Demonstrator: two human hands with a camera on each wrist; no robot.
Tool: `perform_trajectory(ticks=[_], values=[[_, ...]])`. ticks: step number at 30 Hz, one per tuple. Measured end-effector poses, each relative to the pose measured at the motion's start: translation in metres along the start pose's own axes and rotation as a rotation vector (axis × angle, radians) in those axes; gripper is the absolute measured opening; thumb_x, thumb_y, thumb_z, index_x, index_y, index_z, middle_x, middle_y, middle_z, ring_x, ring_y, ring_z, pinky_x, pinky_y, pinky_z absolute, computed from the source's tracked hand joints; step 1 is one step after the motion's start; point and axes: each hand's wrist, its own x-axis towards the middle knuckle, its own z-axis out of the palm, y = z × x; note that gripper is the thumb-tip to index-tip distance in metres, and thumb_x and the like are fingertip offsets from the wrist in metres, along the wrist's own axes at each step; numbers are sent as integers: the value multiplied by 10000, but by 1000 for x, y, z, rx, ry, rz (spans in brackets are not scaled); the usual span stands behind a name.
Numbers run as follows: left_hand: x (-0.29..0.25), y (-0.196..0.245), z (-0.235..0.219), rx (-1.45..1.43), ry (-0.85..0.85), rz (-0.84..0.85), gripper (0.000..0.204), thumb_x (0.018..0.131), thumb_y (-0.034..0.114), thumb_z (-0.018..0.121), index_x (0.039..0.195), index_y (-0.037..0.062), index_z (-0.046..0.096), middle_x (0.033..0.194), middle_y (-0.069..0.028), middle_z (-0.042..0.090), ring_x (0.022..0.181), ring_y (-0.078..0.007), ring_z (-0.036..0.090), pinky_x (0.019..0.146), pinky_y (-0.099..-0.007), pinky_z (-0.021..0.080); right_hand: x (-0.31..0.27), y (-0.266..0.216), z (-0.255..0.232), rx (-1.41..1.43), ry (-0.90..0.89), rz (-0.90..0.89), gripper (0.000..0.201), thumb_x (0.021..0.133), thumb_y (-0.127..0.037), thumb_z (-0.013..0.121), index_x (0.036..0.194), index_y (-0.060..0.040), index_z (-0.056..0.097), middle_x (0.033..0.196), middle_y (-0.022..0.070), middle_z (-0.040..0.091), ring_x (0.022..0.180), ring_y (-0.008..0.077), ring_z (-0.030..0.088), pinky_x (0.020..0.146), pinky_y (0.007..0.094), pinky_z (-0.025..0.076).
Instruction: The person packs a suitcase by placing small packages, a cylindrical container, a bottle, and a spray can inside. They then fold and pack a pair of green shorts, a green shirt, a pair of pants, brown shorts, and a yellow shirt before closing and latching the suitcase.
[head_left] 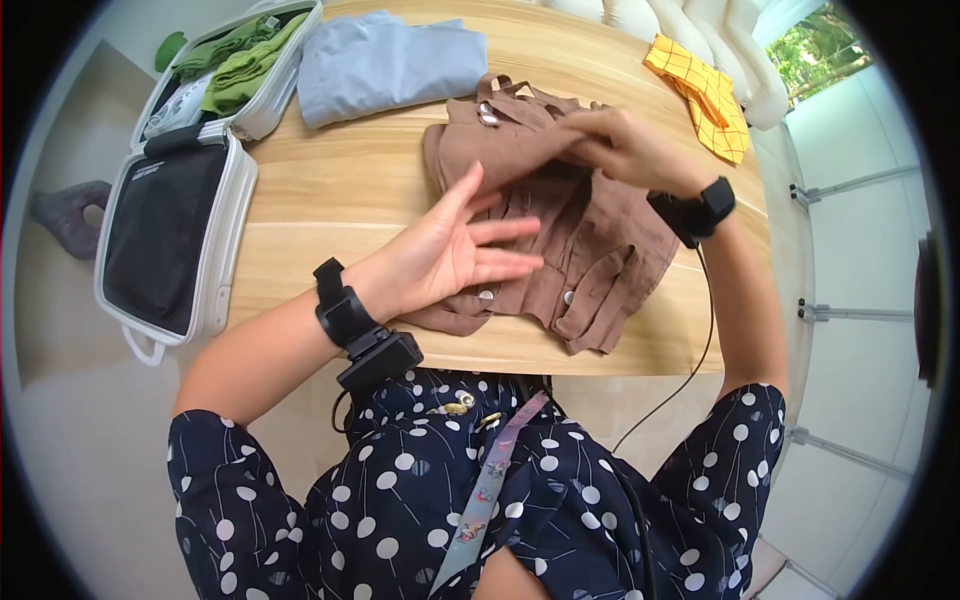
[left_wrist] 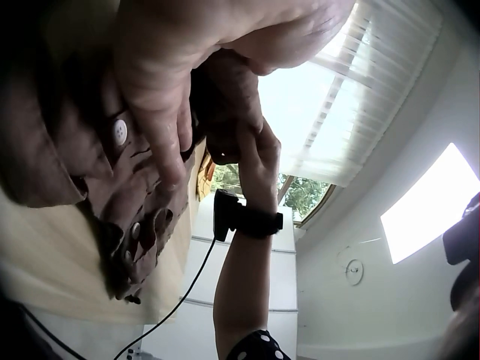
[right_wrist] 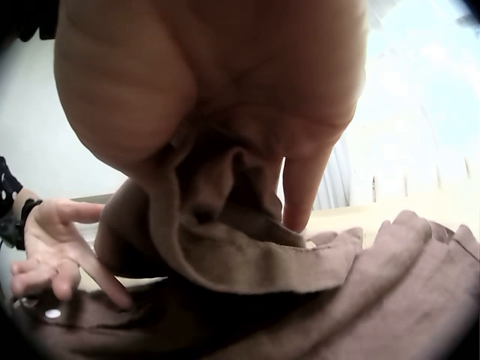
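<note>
A brown buttoned garment [head_left: 630, 230] with fabric straps lies partly folded on the wooden table. My right hand [head_left: 635, 150] pinches a raised fold of it near the far side; in the right wrist view the cloth [right_wrist: 247, 262] hangs in a loop below the palm. Over the near left part of the garment, my left hand [head_left: 455, 245] has its fingers spread, with the thumb up beside the lifted fold. White buttons show on the brown cloth, one of them a button [left_wrist: 120, 133] close to the left fingers in the left wrist view.
A folded light blue cloth [head_left: 390, 70] lies at the table's far left. Beside it an open white suitcase [head_left: 225, 250] holds green clothing [head_left: 240, 65]. A yellow checked cloth [head_left: 705, 95] lies at the far right edge. A thin cable [head_left: 690, 365] hangs from the right wrist.
</note>
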Motion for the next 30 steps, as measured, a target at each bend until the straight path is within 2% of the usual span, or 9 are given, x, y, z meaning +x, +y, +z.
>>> perform_trajectory(ticks=[3,6,8,10,14,17,20,24,30], values=[[8,8,8,86,-11,255,1072,820,660,537,1462,96,-110,1504,-252,101,1231,-488,419,1010,-473,438,10,-19,-19,10,3,125,219,928,-106,519,1105,-16,612,649,93,599,539,143,588,507,256,458],[13,26,20,24,120,346,1081,803,662,563,1464,80,-63,1497,-243,102,1276,-474,366,1062,-498,370,19,-33,-25,0,-12,105,223,916,-107,528,1100,-16,614,615,117,590,476,169,566,473,280,455],[14,36,21,41,41,415,861,899,567,500,1445,33,103,1436,-238,259,1287,-435,361,1085,-523,320,26,-42,-22,-214,49,-165,173,891,-94,539,1012,3,617,651,175,597,499,269,570,496,328,468],[11,43,24,8,141,430,546,988,394,362,1357,-4,304,1331,-236,389,1259,-403,396,1060,-547,352,22,-54,-9,-124,21,-102,124,852,-138,560,860,-23,604,735,181,620,675,376,587,594,425,476],[-7,47,28,-121,131,435,486,986,333,245,1310,-7,368,1306,-205,451,1239,-378,432,1042,-582,334,7,-81,22,-313,90,-64,96,850,-137,579,890,-51,591,838,97,638,725,294,631,630,400,511],[-28,52,21,-196,39,456,468,980,304,295,1323,5,400,1356,-168,449,1274,-336,413,1082,-530,289,-4,-92,37,-73,197,-147,351,856,-236,627,1153,-55,580,1192,139,571,1059,273,571,867,355,487],[-54,62,11,-213,-70,466,477,966,288,348,1359,24,403,1406,-134,434,1300,-300,395,1109,-474,252,-13,-90,34,194,462,-122,420,853,-193,645,1224,-39,522,1291,133,508,1198,253,492,987,374,408],[-85,67,10,-182,-196,483,513,958,302,364,1384,17,377,1409,-139,433,1309,-304,390,1109,-467,258,-11,-62,53,1106,690,378,649,921,-466,550,1361,-19,385,1338,125,452,1246,229,440,1025,359,369],[-103,57,17,-147,-225,450,486,955,267,375,1359,-1,407,1363,-169,480,1248,-314,472,1095,-443,310,13,-80,53,1760,160,311,905,847,-728,389,1454,-68,263,1476,53,318,1344,233,311,1109,452,247]])
